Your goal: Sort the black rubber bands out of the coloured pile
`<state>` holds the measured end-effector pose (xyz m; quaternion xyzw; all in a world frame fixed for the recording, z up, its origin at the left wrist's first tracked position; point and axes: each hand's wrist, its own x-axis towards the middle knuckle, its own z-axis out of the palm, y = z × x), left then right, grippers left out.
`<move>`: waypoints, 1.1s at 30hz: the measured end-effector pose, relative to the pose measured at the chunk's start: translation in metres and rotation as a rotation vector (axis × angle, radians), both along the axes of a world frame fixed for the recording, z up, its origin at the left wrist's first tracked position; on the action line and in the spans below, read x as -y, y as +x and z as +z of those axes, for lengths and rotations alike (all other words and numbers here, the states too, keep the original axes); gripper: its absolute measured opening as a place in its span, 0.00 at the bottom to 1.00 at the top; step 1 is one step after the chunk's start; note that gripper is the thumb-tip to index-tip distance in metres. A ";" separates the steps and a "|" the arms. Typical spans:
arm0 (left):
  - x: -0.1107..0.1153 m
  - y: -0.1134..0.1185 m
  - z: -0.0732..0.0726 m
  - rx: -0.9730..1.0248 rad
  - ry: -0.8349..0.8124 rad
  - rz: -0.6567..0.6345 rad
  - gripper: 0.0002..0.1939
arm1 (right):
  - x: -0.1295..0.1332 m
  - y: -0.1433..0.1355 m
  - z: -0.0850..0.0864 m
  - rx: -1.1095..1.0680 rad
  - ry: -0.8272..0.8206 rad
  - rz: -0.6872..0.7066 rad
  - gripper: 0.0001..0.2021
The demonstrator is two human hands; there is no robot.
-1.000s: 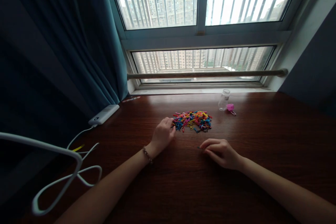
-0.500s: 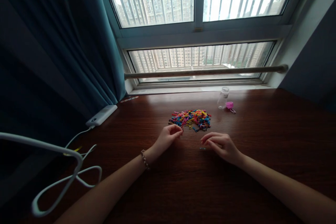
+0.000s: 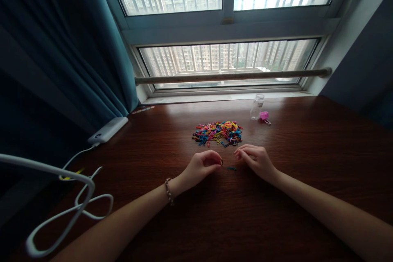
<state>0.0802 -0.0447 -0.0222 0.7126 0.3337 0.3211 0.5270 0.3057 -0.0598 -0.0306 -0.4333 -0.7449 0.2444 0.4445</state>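
A loose pile of small, many-coloured bands that look like hair ties (image 3: 217,133) lies on the brown wooden table (image 3: 307,147). In front of it, my left hand (image 3: 202,164) pinches a small dark band between thumb and fingertips. A teal-green band (image 3: 231,168) rests flat on the wood, just right of those fingertips. My right hand (image 3: 256,159) hovers low beside the pile's near right side, thumb and fingers drawn together; whatever may be between them is too small to make out.
Behind the pile stands a clear bottle (image 3: 257,107), with a pink cap with a loop (image 3: 264,116) beside it. A white power bank (image 3: 108,130) with a white cable (image 3: 73,208) lies at left, near the blue curtain (image 3: 101,61). A barred window is at the back.
My left hand has come away from the pile toward the right, with a dark band now showing in its fingertips. My right hand has shifted only slightly. The view has tilted down a little.
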 end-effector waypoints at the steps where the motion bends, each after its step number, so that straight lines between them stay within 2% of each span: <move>1: 0.001 0.000 0.000 -0.003 0.003 -0.012 0.08 | 0.000 0.000 0.000 0.010 -0.005 0.008 0.12; 6: 0.002 -0.001 -0.003 0.031 -0.052 -0.043 0.11 | 0.002 -0.001 -0.001 0.182 -0.071 0.180 0.04; 8: 0.002 -0.001 -0.004 0.048 -0.093 -0.069 0.14 | 0.001 -0.001 -0.003 0.236 -0.090 0.228 0.08; 13: 0.001 -0.001 -0.002 0.071 -0.106 -0.083 0.14 | -0.001 -0.001 -0.007 0.243 -0.108 0.255 0.09; 18: -0.001 -0.001 -0.003 0.075 -0.132 -0.060 0.13 | 0.000 -0.003 -0.006 0.136 -0.152 0.231 0.10; 22: -0.004 -0.003 -0.006 -0.011 0.011 0.067 0.09 | -0.001 -0.004 -0.006 0.092 -0.154 0.162 0.10; 25: -0.005 -0.004 -0.006 -0.117 0.149 0.110 0.08 | -0.003 -0.003 -0.006 0.062 -0.189 0.136 0.09; 29: -0.001 -0.004 -0.003 -0.293 0.326 0.064 0.08 | -0.004 -0.002 -0.008 0.017 -0.224 0.119 0.08; 33: 0.003 -0.003 0.000 -0.357 0.464 -0.014 0.08 | -0.003 -0.002 -0.007 0.110 -0.183 0.169 0.12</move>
